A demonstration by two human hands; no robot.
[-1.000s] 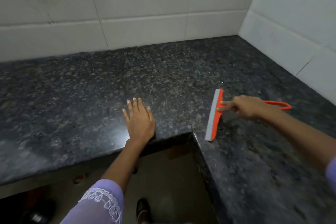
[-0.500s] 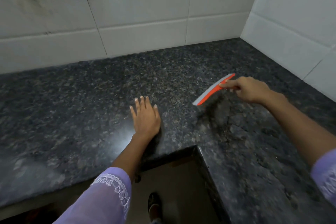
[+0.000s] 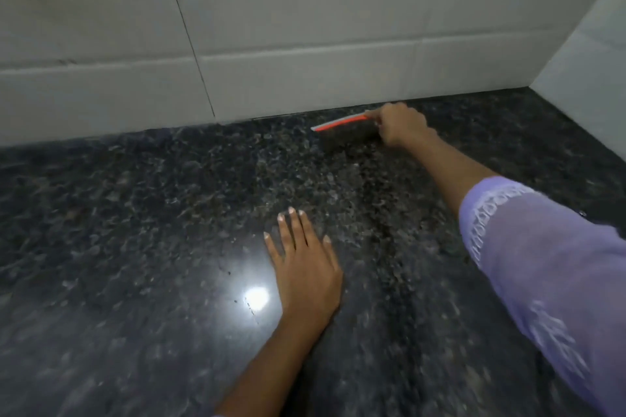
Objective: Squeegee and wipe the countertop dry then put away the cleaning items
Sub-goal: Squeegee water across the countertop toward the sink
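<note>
Right grip (image 3: pixel 399 127) holds squeegee (image 3: pixel 340 122) by backsplash; left grip (image 3: pixel 306 267) flat, spread on countertop (image 3: pixel 135 230).

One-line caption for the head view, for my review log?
Right hand holds orange squeegee at the tiled wall's base; left hand flat on dark granite countertop.

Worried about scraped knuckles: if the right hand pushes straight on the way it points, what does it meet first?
Probably the tiled wall: the right hand holds the squeegee near its base, though depth is unclear.
</note>
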